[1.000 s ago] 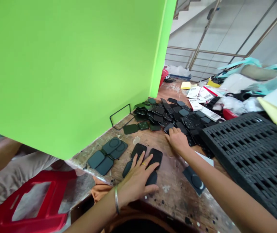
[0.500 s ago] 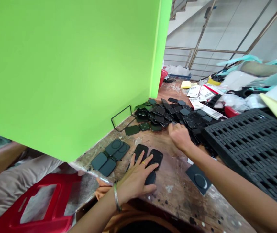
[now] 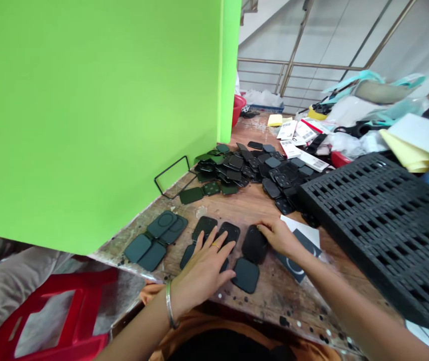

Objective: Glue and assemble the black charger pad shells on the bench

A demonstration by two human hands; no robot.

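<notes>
My left hand (image 3: 204, 265) lies flat with its fingers spread across two hinged black pads (image 3: 204, 225), each made of two rounded square panels. Beside it on the right, my right hand (image 3: 279, 234) pinches the upper edge of another hinged black pad (image 3: 246, 275), which rests unfolded on the table. Two more unfolded pads (image 3: 152, 255), overlapping and with ring marks on their upper panels, lie to the left. Under my right wrist is a dark sheet with a pale ring (image 3: 292, 268), partly hidden, over a white sheet (image 3: 309, 231).
A heap of black pads (image 3: 237, 170) covers the table further back. A thin black wire frame (image 3: 175, 178) leans by the green panel (image 3: 97, 115). On the right sits a slotted black tray (image 3: 372, 225). Behind it are labelled cards (image 3: 287, 129) and plastic bags. A red stool (image 3: 67, 306) stands lower left.
My right hand has come back from the heap with a hinged pad, now set down unfolded right of the others. A white sheet shows more fully. My left hand stays on its pads.
</notes>
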